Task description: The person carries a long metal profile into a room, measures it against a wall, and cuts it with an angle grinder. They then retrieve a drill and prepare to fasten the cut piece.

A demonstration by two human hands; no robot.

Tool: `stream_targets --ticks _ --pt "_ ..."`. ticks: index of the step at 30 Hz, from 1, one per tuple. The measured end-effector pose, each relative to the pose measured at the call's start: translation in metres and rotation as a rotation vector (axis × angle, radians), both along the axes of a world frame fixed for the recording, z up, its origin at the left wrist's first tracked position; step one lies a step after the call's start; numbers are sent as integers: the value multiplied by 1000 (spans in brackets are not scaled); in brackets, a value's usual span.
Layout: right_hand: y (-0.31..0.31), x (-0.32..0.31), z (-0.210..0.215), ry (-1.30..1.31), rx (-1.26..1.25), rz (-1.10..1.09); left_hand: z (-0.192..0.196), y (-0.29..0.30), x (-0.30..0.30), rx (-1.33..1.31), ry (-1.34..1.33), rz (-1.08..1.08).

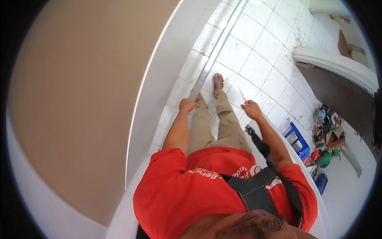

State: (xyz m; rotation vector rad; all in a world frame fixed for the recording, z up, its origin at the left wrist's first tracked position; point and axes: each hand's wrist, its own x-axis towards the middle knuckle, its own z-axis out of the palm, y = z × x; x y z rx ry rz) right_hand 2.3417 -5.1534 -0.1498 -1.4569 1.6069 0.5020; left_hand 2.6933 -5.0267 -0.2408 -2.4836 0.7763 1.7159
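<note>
My left hand (187,106) is closed around the near end of a long, pale metal channel (200,83) with small holes along it. The channel slants away from me over the floor and runs out of view at the top. My right hand (252,110) grips a screwdriver (247,103) by its red handle, with the thin shaft pointing away from me. The two hands are apart, one on either side of my legs, and the screwdriver does not touch the channel.
White tiles (254,51) cover the floor. A tan and white wall panel (87,87) stands close on my left. To the right are a blue crate (297,140), a heap of mixed items (332,137) and a dark door-like panel (338,89). A black strap (258,143) hangs beside my right forearm.
</note>
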Motion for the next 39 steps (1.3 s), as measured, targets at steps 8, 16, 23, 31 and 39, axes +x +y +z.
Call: stream_targets --ticks 8,16,23,31,39 --pt "91 -20 -35 100 213 -41 -126 21 10 139 -93 -328" --pt "98 -33 -41 85 215 -183 -49 2 -18 -225 -259 6" --pt "43 -33 -27 86 124 -172 8 28 -53 -367 -299 -30" --pt "47 -100 -46 8 92 -250 8 46 -99 -487 -281 -35" --pt "-26 -197 -60 47 109 -255 6 -40 -186 -449 -308 -67"
